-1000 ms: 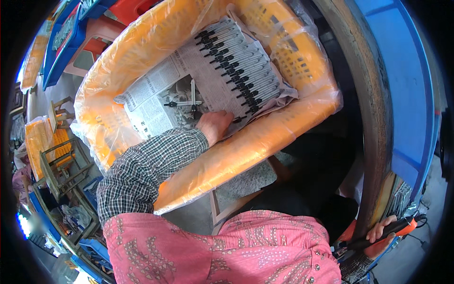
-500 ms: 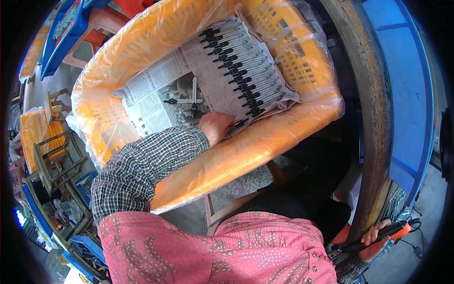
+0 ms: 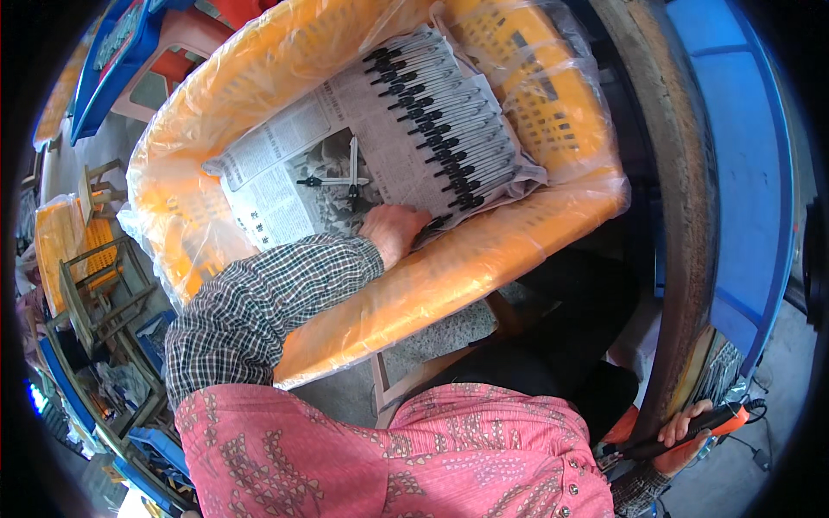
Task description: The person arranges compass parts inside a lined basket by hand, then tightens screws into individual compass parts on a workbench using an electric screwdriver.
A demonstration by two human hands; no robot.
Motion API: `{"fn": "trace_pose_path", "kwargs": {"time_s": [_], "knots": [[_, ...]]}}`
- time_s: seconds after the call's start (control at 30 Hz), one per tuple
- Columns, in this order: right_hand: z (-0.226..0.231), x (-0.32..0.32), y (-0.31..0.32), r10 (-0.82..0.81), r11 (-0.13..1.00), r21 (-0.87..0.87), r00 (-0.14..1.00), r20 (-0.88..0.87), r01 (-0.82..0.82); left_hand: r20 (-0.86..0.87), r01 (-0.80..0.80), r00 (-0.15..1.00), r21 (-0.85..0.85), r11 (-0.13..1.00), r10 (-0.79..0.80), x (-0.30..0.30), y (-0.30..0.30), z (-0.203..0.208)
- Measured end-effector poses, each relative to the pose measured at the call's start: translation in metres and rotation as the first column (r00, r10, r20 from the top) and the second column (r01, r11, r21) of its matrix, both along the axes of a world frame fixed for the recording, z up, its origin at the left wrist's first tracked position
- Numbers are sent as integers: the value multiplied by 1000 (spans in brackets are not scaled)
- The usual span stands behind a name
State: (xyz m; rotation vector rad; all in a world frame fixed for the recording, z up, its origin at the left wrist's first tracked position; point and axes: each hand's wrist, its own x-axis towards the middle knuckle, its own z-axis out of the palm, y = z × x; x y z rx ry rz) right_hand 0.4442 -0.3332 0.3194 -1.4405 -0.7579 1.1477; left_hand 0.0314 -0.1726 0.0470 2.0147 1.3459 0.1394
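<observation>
Observed left hand (image 3: 395,231) inside the orange basket (image 3: 553,129), resting at the near edge of the newspaper (image 3: 268,194), back uppermost. Found fingers bent toward the right, beside a dark piece (image 3: 439,222) near the basket's inner wall. Cannot tell whether pinching it or merely touching (fingertips hidden behind the knuckles).

Located row of slim pieces (image 3: 458,121) on the same newspaper, beyond the left hand and to its right. Counted: not attempted, owing to overlap. Noted black ends toward the lower left, silver ends toward the upper right, in a slanting line. Recorded two loose pieces (image 3: 341,181) just beyond the left hand, over a printed photograph, crossing at roughly a right angle as seen from above.

Observed right hand (image 3: 682,429) well apart, at lower right, outside the basket. Seen curled around the black-and-orange tool (image 3: 717,420), close under the dark curved edge (image 3: 686,216). Noted cord (image 3: 758,445) near the tool's orange end.

Also logged: clear plastic liner (image 3: 397,306) draped over the basket rim; checked sleeve (image 3: 272,298) on the left forearm; blue panel (image 3: 747,164) at far right.
</observation>
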Motion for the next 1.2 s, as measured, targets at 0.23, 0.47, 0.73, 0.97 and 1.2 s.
{"fn": "trace_pose_path", "kwargs": {"time_s": [0.23, 0.47, 0.73, 0.97, 1.2], "knots": [[0, 0, -1, 4, 1000, 19, 1000, -13, -4, 16, -54, 998, -49, 997, 55, 1, 2, -2], [-3, -5, -1, -4, 999, 47, 1000, 7, 4, -41, -106, 994, -55, 993, 104, -5, 5, -16], [-3, -4, -2, -13, 999, 49, 1000, 22, 12, 140, -74, 988, 57, 996, 66, -11, 12, -21], [-8, 3, -1, 11, 998, 58, 1000, 0, -11, -12, -68, 998, -43, 997, 67, -12, 4, -15], [-5, -1, -4, 1, 998, 60, 1000, -7, 0, -42, -74, 997, -134, 988, 69, -8, 12, -12]]}}
